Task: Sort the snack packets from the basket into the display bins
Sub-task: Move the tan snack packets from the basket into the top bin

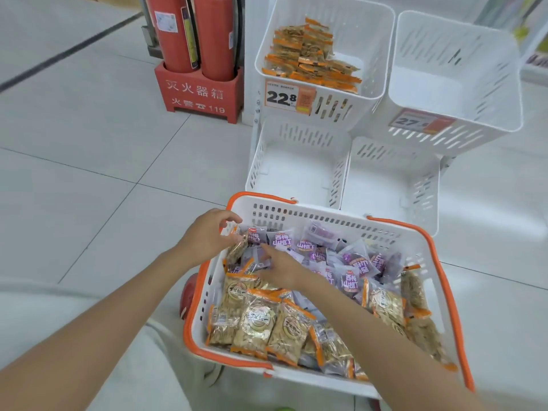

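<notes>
tiled floor (89, 173), red extinguishers (175, 34) upper left, bins (370, 40) upper right; in the basket (326, 216) below, left hand (212, 235) pinches a tan packet (237, 249), right hand (283, 269) fingers (271, 252) lie straight on purple packets (350, 280); right price tag (421, 121) blurred

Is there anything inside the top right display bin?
No, the top right bin shows only its bare white floor, while the top left bin holds orange-edged packets.
</notes>
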A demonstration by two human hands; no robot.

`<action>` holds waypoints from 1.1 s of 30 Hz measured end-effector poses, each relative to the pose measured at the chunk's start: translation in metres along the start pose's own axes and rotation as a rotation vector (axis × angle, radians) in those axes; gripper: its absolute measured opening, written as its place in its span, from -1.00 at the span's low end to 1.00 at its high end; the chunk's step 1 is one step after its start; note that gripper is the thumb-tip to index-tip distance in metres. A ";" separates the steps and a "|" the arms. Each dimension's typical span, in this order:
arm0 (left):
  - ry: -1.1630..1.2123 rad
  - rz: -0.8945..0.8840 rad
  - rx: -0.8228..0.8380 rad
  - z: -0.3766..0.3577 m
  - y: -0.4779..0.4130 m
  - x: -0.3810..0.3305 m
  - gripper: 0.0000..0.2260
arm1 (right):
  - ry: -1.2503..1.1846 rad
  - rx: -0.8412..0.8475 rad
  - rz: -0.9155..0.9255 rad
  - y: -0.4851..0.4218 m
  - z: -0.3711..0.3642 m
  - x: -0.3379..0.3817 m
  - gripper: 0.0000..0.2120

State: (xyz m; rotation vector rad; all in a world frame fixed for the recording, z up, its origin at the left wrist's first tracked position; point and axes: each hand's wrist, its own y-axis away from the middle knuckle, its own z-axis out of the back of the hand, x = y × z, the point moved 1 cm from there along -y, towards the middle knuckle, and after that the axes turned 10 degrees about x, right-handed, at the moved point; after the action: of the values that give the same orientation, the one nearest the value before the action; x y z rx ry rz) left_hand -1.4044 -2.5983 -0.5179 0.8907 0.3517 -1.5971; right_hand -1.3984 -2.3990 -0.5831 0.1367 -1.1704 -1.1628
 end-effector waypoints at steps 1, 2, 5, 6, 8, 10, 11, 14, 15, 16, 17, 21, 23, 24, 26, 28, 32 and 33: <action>0.004 0.001 -0.001 -0.002 0.002 0.000 -0.73 | 0.071 -0.030 -0.003 -0.004 -0.003 0.000 -0.34; 0.006 0.001 0.000 -0.003 0.003 0.001 -0.73 | 0.119 -0.039 -0.006 -0.006 -0.005 0.001 -0.43; 0.007 0.009 0.000 -0.004 0.004 0.002 -0.72 | 0.065 -0.015 0.046 0.001 0.000 0.007 -0.91; 0.023 0.013 -0.013 -0.004 0.002 0.002 -0.71 | 0.026 -0.070 0.073 0.006 0.007 0.012 -0.87; 0.088 0.022 -0.058 -0.001 -0.001 -0.002 -0.65 | -0.064 -0.238 0.138 0.015 0.026 0.019 -0.82; 0.227 0.015 -0.051 0.000 -0.002 -0.011 -0.51 | -0.275 -0.374 0.210 0.029 0.045 0.030 -0.86; 0.331 0.013 -0.007 -0.002 -0.002 -0.016 -0.44 | -0.392 -0.402 0.251 0.035 0.053 0.038 -0.90; 0.518 0.013 0.100 -0.008 -0.004 -0.022 -0.57 | -0.561 -0.380 0.342 0.040 0.059 0.055 -0.95; 0.518 0.027 0.065 -0.007 -0.004 -0.020 -0.67 | -0.552 -0.354 0.335 0.036 0.057 0.057 -0.86; 0.518 0.046 0.000 -0.005 -0.004 -0.017 -0.74 | -0.495 -0.327 0.292 0.031 0.054 0.054 -0.75; 0.524 0.074 -0.070 -0.002 -0.005 -0.012 -0.77 | -0.409 -0.285 0.228 0.025 0.049 0.050 -0.64; 0.619 0.144 -0.126 0.010 -0.004 0.005 -0.82 | -0.064 0.048 0.078 0.002 0.006 0.034 -0.62; 0.640 0.149 -0.100 0.011 -0.002 0.007 -0.83 | 0.217 0.171 0.027 -0.007 -0.014 0.029 -0.61; 0.641 0.144 -0.092 0.011 -0.001 0.006 -0.84 | 0.301 0.174 0.032 -0.009 -0.019 0.030 -0.63; 0.630 0.130 -0.094 0.010 0.001 0.007 -0.88 | 0.205 0.119 0.083 -0.010 -0.019 0.031 -0.82; 0.596 0.114 -0.104 0.010 0.002 0.007 -0.91 | -0.011 0.020 0.135 -0.004 -0.001 0.034 -0.89; 0.554 0.057 -0.123 0.008 -0.002 0.001 -0.89 | -0.266 -0.250 0.295 0.022 0.051 0.049 -0.78; 0.576 0.043 -0.083 0.005 -0.002 -0.004 -0.88 | -0.323 -0.282 0.326 0.027 0.060 0.053 -0.80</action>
State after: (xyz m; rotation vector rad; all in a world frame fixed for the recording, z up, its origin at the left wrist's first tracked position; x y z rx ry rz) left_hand -1.4084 -2.5987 -0.5126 1.2770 0.7892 -1.2522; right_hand -1.4314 -2.3998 -0.5051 -0.4566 -1.2386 -1.0668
